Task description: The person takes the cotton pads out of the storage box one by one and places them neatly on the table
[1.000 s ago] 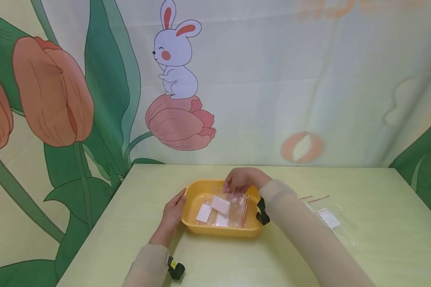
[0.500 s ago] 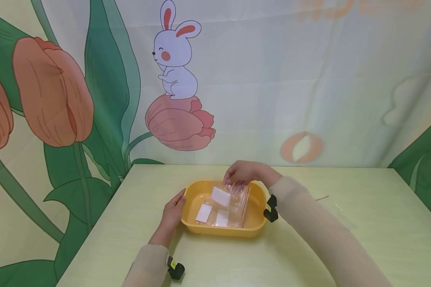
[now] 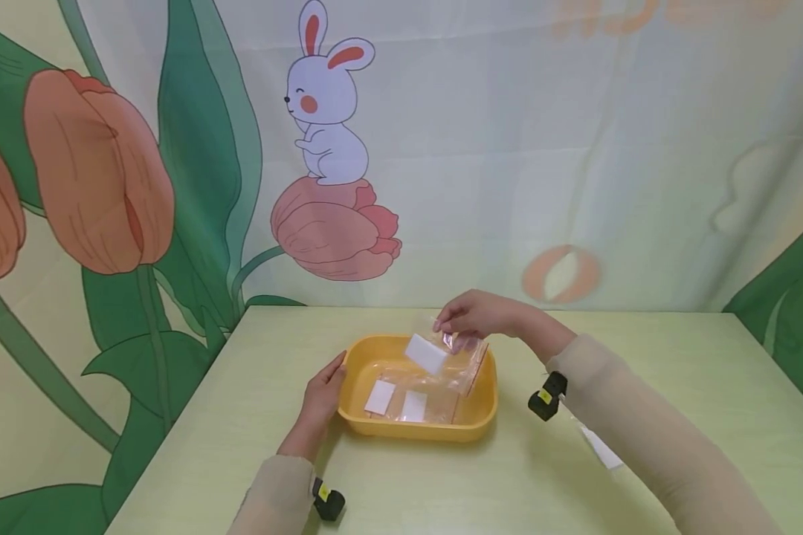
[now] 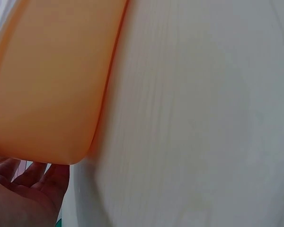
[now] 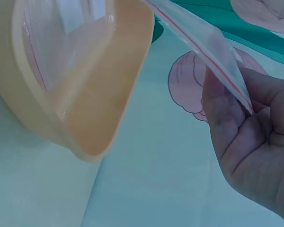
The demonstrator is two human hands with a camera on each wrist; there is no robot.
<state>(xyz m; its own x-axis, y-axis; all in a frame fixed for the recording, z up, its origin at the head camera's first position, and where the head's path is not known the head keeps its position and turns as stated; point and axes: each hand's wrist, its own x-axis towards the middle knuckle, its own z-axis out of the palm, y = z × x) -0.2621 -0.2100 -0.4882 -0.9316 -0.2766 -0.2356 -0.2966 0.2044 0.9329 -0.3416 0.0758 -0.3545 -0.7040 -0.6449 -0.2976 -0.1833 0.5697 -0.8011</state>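
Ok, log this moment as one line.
left hand: touching yellow tray | right hand: holding clear bag over tray | in tray: bagged white pieces

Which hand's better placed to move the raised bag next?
Right, probably. The right hand pinches the raised bag near the far side of the yellow tray; the left hand holds the tray's left end, with no bag in its grip.

Soft diffuse light, faint shadows, dimmer bluish right-wrist view

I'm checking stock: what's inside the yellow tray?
In the tray lie clear plastic bags with two white patches; the patches hide what lies beneath, and the bag count is unclear.
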